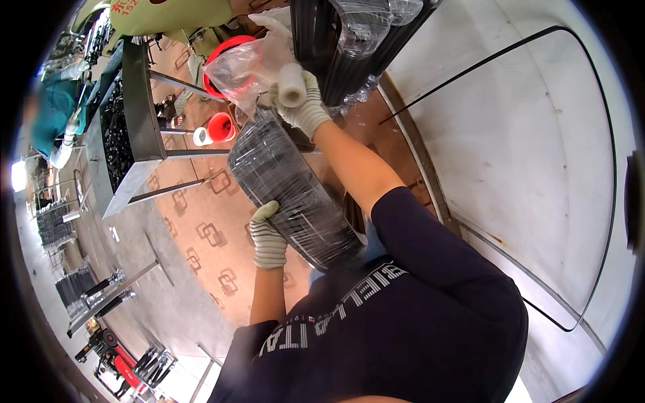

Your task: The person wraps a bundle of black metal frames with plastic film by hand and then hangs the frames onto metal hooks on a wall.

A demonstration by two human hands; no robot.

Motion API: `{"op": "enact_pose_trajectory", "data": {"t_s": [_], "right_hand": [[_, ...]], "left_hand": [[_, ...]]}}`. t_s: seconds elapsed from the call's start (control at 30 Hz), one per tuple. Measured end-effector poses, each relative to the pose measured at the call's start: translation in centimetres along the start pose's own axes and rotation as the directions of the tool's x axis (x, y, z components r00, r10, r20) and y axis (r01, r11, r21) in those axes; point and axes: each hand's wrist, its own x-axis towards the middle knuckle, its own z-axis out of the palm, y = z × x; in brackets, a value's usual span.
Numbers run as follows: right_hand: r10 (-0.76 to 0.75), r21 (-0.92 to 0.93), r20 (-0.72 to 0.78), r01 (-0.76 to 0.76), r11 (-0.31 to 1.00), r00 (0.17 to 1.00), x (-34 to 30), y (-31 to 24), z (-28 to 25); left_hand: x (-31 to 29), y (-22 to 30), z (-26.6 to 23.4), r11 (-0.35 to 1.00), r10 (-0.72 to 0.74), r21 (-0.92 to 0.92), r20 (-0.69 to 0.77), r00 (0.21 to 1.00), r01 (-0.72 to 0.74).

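A dark bundle (pixel 289 191) wrapped in clear stretch film leans against my legs, its far end away from me. My left hand (pixel 267 236), in a striped knit glove, grips the bundle's left edge with the thumb on top; the other fingers are mostly hidden. At the far end of the bundle, my gloved right hand (pixel 309 111) is closed around a whitish roll of stretch film (pixel 291 87), its hollow core facing me. Whether film runs from the roll to the bundle I cannot make out.
Beyond my right hand stand tall dark film-wrapped parts (pixel 359 33). Clear plastic sheeting (pixel 235 67) hangs over a red bin near a red bucket (pixel 220 126). A metal table (pixel 144 144) with black pieces is at left, a person in teal (pixel 57 117) behind it. A white wall (pixel 531 127) rises at right.
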Motion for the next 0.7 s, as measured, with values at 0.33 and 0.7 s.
{"op": "enact_pose_trajectory", "data": {"t_s": [0.33, 0.7], "right_hand": [[-0.268, -0.327, 0.001, 0.254, 0.91, 0.963, -4.1, 0.8, 0.8], [0.138, -0.715, -0.029, -0.117, 0.689, 0.99, -32.5, 2.1, -1.4]], "left_hand": [[-0.4, -1.1, -1.1, 0.99, 0.077, -0.121, 0.062, 0.995, -0.07], [1.1, -1.4, -0.1, 0.997, 0.028, -0.078, 0.11, 0.994, -0.019]]}}
